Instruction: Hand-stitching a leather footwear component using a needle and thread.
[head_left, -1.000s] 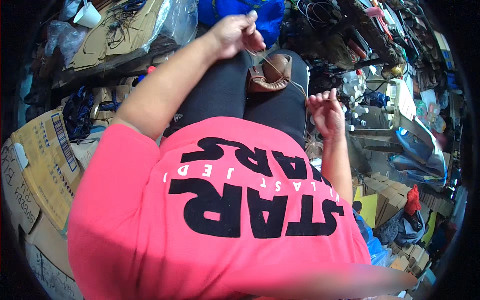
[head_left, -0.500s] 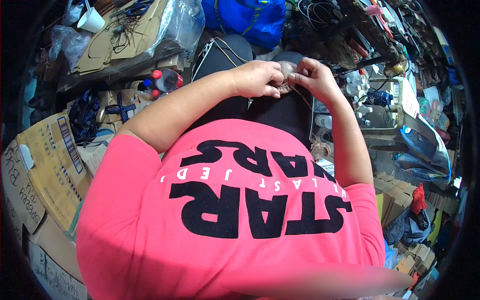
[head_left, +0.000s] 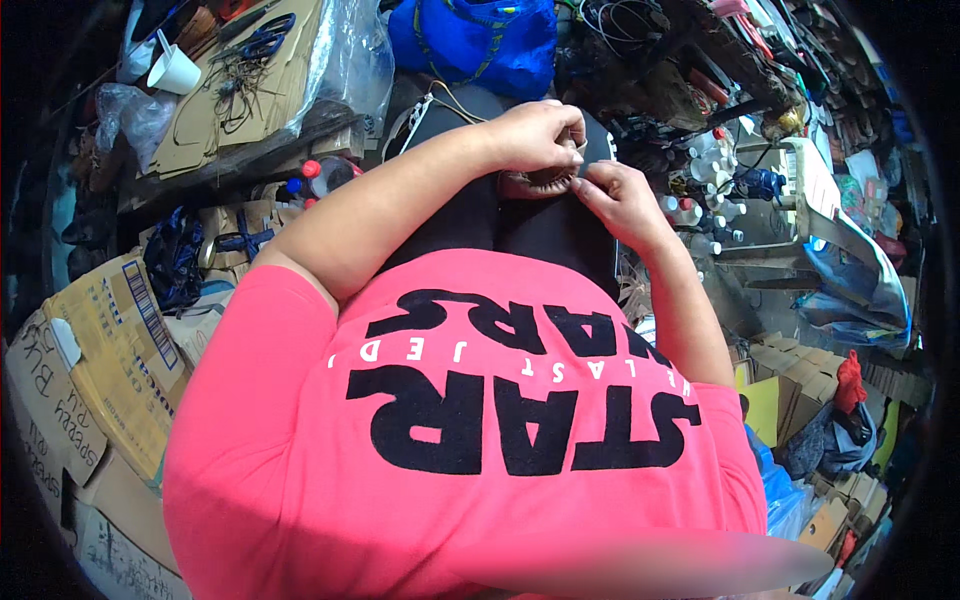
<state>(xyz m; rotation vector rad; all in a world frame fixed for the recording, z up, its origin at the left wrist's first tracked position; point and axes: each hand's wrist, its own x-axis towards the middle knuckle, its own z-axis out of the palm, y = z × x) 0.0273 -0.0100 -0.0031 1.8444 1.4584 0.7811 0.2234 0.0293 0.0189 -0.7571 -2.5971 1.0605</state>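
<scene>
A small brown, rounded piece (head_left: 540,186) with a ridged, pleated-looking edge rests on my lap, partly covered by my fingers. It resembles part of a leather shoe, but its kind is not certain. My left hand (head_left: 538,138) holds it from above, with the fingers curled down at its far side. At the right end of its edge, my right hand (head_left: 618,200) has thumb and fingertips pinched together. Whatever is in that pinch is too small to make out. A thin pale cord (head_left: 455,104) lies over my left knee.
A blue bag (head_left: 475,45) stands beyond my knees. To the left are flat cardboard sheets (head_left: 195,140), a white cup (head_left: 175,70), and a yellow-brown carton (head_left: 110,340). Several small bottles (head_left: 705,165) stand on the right beside a white plastic chair (head_left: 820,190).
My left hand has risen and curled over the piece, which now shows more of its ridged edge. The right hand has shifted lower. My view has turned slightly.
</scene>
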